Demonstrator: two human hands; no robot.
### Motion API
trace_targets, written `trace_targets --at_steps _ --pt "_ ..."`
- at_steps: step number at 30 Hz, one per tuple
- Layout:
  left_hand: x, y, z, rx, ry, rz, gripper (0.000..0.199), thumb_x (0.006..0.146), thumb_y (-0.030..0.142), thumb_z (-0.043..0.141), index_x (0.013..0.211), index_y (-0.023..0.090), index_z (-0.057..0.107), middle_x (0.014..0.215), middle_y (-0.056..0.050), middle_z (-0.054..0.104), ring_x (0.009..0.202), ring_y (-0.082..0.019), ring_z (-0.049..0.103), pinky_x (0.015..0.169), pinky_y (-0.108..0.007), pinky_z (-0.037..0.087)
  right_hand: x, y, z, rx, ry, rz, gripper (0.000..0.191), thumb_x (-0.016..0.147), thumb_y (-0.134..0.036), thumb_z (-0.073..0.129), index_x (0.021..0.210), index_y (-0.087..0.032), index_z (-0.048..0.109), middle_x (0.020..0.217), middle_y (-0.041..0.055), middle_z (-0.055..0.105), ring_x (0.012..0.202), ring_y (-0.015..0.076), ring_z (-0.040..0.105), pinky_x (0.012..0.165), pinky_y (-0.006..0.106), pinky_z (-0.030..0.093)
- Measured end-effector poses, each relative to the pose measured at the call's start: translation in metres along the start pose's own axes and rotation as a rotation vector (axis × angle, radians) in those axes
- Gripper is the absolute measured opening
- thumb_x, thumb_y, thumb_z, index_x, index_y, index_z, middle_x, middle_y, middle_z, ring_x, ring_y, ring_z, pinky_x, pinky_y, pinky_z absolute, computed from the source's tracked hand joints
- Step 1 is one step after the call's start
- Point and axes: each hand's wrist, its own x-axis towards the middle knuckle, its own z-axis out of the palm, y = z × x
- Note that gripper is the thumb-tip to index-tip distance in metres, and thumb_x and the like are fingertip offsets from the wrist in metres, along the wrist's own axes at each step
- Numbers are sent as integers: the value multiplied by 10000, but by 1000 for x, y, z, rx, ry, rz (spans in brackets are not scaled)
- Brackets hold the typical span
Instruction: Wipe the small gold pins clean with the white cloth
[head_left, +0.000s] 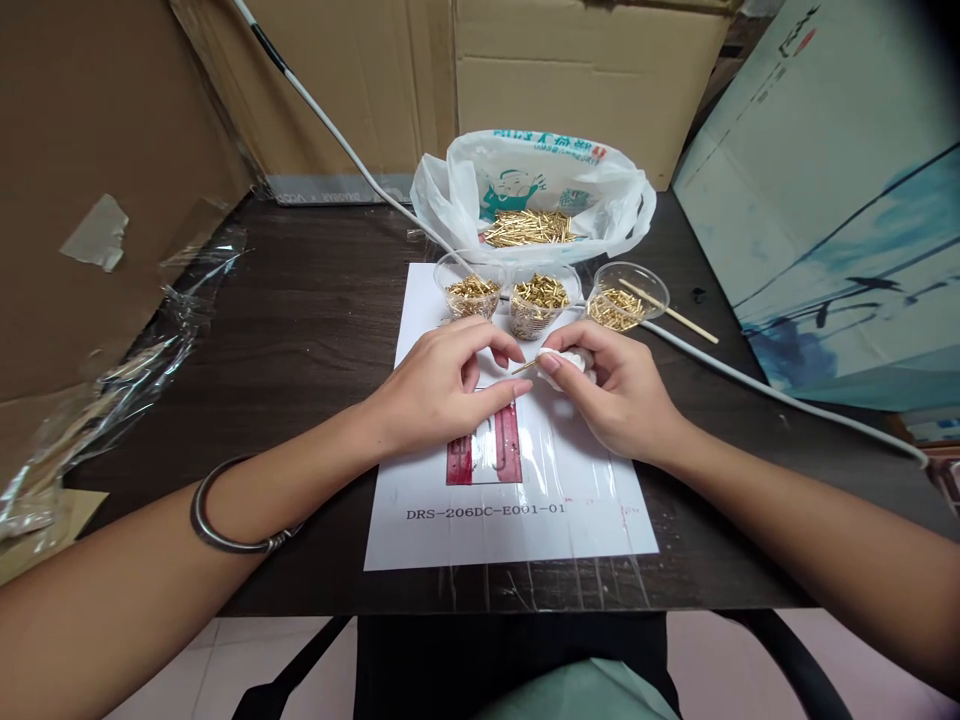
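My right hand (pixel 626 395) pinches a thin gold metal pin (pixel 524 367) together with a crumpled white tissue (pixel 562 368). The pin's free end points left. My left hand (pixel 442 390) is beside it, thumb and forefinger apart, with the pin tip in the gap between them. Just beyond my hands stand three clear plastic cups: a left cup (pixel 472 305), a middle cup (pixel 541 322) and a right cup (pixel 630 279), each with small gold metal pieces inside. Beneath my hands lies a printed white sheet (pixel 517 540) with a red picture, partly covered by my left hand.
A white plastic bag (pixel 439 195) holding many gold pins stands open behind the cups. A wooden stick (pixel 686 323) leans out of the right cup. A white cable (pixel 787 400) crosses the dark table (pixel 300 290). Cardboard (pixel 337 90) walls the back and left; a painted panel (pixel 847 230) stands right.
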Motion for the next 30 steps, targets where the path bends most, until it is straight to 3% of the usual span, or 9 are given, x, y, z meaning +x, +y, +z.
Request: trace_targets --at_steps 5,10,15,25,30 --pt "-1 -1 0 61 19 56 178 814 327 639 895 178 692 709 19 634 543 -69 478 550 -227 379 0 3 3 67 52 -63 83 853 -241 602 881 -163 593 804 -15 598 681 78 500 644 229 390" --pt "-2 0 0 28 75 167 175 861 263 589 890 160 728 843 -17 723 710 -99 621 661 -217 459 0 4 3 87 57 -70 73 847 -223 612 888 -164 600 800 -20 602 686 73 506 658 225 406" --pt "-2 1 -1 -10 172 205 156 850 231 605 893 160 737 876 -21 742 762 -107 665 700 -203 494 -1 3 1 117 39 -90 71 844 -207 614 896 -161 605 813 -15 613 714 79 534 660 227 417" --pt "-1 2 -1 -7 180 153 167 841 268 610 887 164 733 855 -27 739 695 -113 644 630 -224 477 0 2 3 131 47 -82 75 839 -200 619 904 -165 604 836 -13 621 737 85 549 688 238 433" --pt "-2 3 -2 7 208 108 158 835 264 616 860 159 731 793 -22 719 615 -95 589 567 -225 435 -1 4 1 179 43 -51 120 856 -220 599 966 -179 621 918 6 643 844 114 584 765 266 449"
